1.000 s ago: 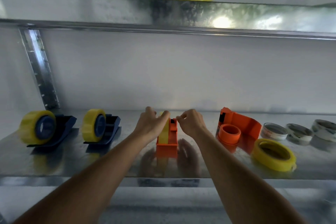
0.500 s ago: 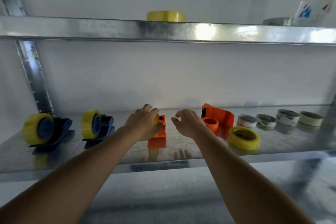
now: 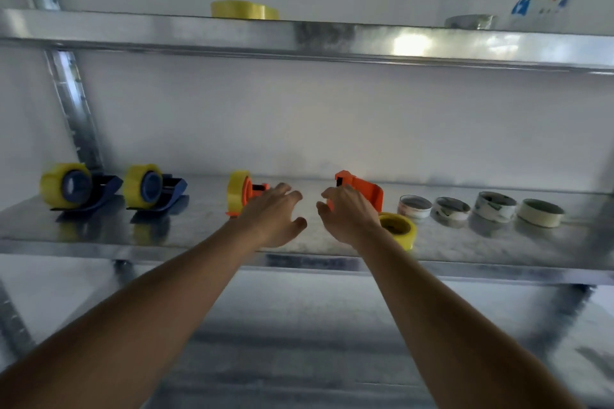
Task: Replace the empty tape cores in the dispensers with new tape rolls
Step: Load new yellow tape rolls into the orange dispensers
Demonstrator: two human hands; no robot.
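Both your bare forearms reach forward and upward from the bottom corners of the view, converging toward the middle. Your left hand (image 3: 272, 216) is held palm down with the back toward the camera, fingers spread and only loosely bent, thumb hanging out to the inner side; it grips nothing. Your right hand (image 3: 349, 214) sits just beside it at about the same height, a small gap between the two. Its fingers are likewise relaxed and slightly curved, thumb pointing inward toward the left hand, and it holds nothing. Both wrists are roughly straight in line with the forearms.
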